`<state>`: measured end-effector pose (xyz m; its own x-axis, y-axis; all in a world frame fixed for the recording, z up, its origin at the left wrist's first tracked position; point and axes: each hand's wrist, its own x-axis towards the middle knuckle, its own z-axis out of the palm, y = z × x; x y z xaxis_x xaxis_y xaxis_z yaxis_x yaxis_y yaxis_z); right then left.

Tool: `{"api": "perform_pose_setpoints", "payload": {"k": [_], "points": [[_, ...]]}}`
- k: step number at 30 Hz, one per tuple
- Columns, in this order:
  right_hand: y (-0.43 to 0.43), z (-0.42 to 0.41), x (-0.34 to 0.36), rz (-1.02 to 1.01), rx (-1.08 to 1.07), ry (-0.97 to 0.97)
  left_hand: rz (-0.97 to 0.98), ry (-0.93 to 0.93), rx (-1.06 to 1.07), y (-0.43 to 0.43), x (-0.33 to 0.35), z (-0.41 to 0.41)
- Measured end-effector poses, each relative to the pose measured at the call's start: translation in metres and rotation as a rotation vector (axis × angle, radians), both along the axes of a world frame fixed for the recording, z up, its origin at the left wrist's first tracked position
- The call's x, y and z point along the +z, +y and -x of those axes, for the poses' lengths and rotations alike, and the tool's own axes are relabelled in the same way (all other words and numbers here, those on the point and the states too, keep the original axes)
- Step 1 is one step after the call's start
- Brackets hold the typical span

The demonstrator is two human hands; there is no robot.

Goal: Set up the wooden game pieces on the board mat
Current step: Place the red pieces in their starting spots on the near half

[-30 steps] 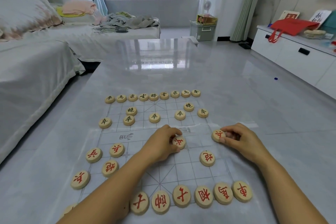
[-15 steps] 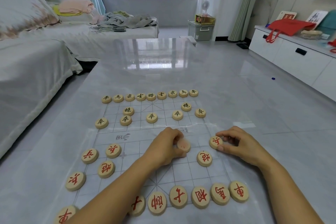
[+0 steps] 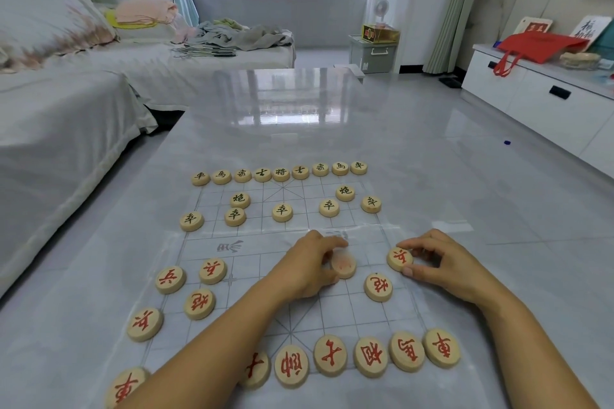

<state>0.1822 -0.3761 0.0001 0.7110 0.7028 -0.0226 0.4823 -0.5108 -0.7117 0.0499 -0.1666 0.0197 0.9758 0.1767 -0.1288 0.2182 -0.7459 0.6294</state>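
Observation:
A clear plastic board mat [image 3: 252, 252] with a printed grid lies on the grey table. Several round wooden pieces with black characters [image 3: 281, 212] stand on its far half. Several with red characters [image 3: 369, 357] stand on the near half. My left hand [image 3: 309, 267] grips a blurred red-marked piece [image 3: 344, 264] near the mat's middle, thumb and fingers around it. My right hand [image 3: 442, 264] pinches another red piece [image 3: 399, 257] at the mat's right edge. A red cannon piece [image 3: 378, 287] sits between the hands, slightly nearer.
The glossy grey table [image 3: 332, 129] extends far beyond the mat. A white-covered sofa [image 3: 66, 116] runs along the left with clothes on it. A white low cabinet [image 3: 545, 100] with a red bag [image 3: 538, 46] stands at the right.
The piece under my left hand has turned or shifted and is blurred now. My right hand has slid its piece slightly leftward onto the mat's edge. The camera tilted a little.

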Motion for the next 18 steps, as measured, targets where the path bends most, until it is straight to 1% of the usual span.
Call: {"api": "perform_pose_setpoints", "payload": {"k": [3,5,7,10,12,14,16,18], "points": [[0.001,0.0,0.001,0.002,0.002,-0.002,0.052,0.018,0.077,-0.002,0.0,-0.001],[0.001,0.0,0.001,0.008,0.001,-0.001,0.019,-0.014,0.102,-0.005,-0.002,-0.002],[0.001,0.0,0.001,0.014,-0.003,0.001,-0.004,-0.02,0.064,-0.005,-0.001,-0.002],[0.0,0.0,0.002,0.017,0.002,0.011,0.022,0.035,-0.047,0.005,0.004,-0.001],[0.0,0.0,0.002,0.013,-0.002,0.016,0.038,0.062,-0.078,0.01,0.008,0.0],[0.001,0.001,0.002,0.012,-0.001,0.015,0.085,0.076,-0.029,0.008,0.008,0.001],[0.001,0.001,0.002,0.014,0.0,0.012,0.109,0.046,0.053,0.002,0.004,0.0],[0.001,0.002,0.003,0.012,-0.001,0.016,0.052,0.0,0.09,-0.002,0.0,-0.001]]}}
